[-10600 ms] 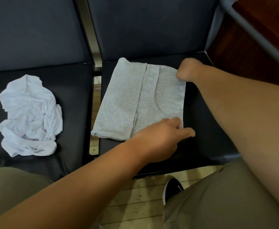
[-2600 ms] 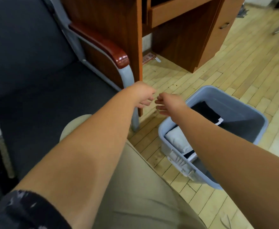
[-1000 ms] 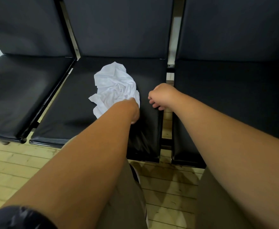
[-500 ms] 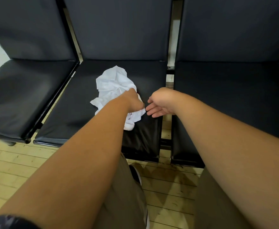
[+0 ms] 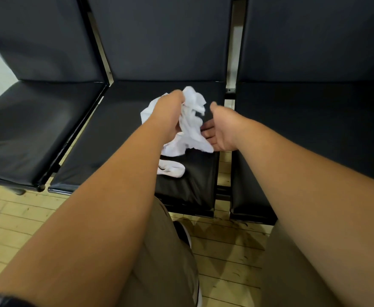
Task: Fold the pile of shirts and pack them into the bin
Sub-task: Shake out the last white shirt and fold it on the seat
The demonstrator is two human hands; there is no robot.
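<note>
A crumpled white shirt (image 5: 190, 127) hangs bunched above the middle black seat (image 5: 119, 138). My left hand (image 5: 170, 114) grips it from the left and holds it lifted, with one end trailing down onto the cushion. Just right of the cloth is my right hand (image 5: 220, 129), palm turned toward the shirt, fingers fairly straight, their tips at or under its hanging edge. The bin is out of view.
Three black padded seats stand in a row, one on the left (image 5: 33, 129) and one on the right (image 5: 310, 134), with metal frame gaps between them. Wooden floor (image 5: 15, 224) runs below. My knees in khaki trousers fill the bottom.
My left hand has lifted the white shirt off the seat and carried it rightward. My right hand has opened and turned its palm toward the cloth.
</note>
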